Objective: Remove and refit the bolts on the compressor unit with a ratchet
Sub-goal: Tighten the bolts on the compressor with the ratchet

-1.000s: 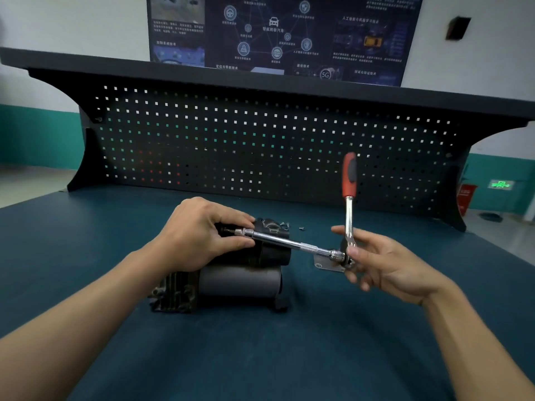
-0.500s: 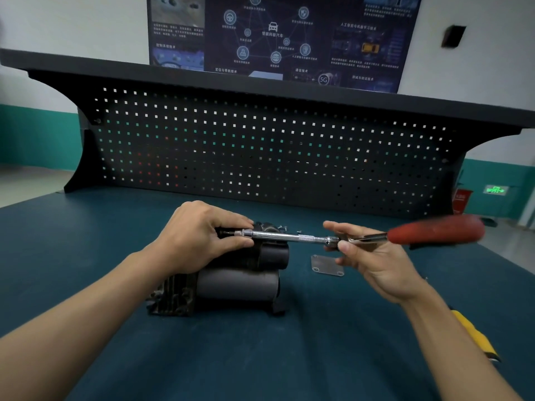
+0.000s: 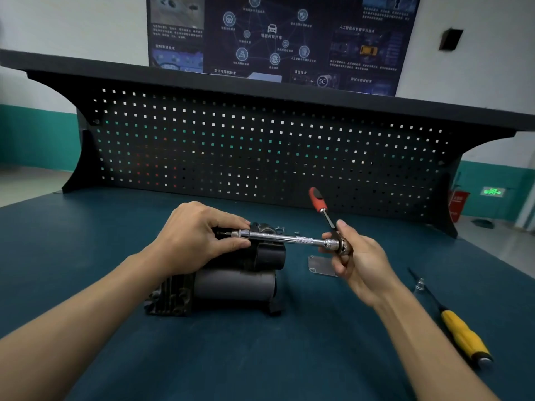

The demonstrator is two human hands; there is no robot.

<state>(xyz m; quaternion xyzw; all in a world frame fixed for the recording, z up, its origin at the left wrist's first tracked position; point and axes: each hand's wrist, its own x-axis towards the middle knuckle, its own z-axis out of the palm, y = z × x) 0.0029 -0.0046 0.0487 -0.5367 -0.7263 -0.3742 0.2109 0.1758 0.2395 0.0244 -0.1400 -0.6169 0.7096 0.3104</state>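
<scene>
head: left hand (image 3: 191, 238) pinches ratchet extension (image 3: 278, 238); right hand (image 3: 357, 257) grips ratchet (image 3: 318, 200).

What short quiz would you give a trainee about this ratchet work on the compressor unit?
1. True or false: the right hand holds the ratchet at its head.
2. Which hand pinches the extension bar over the compressor unit? A. left hand B. right hand
3. Fill in: the screwdriver on the table has a ____ handle.
Key: 1 true; 2 A; 3 yellow.
</scene>
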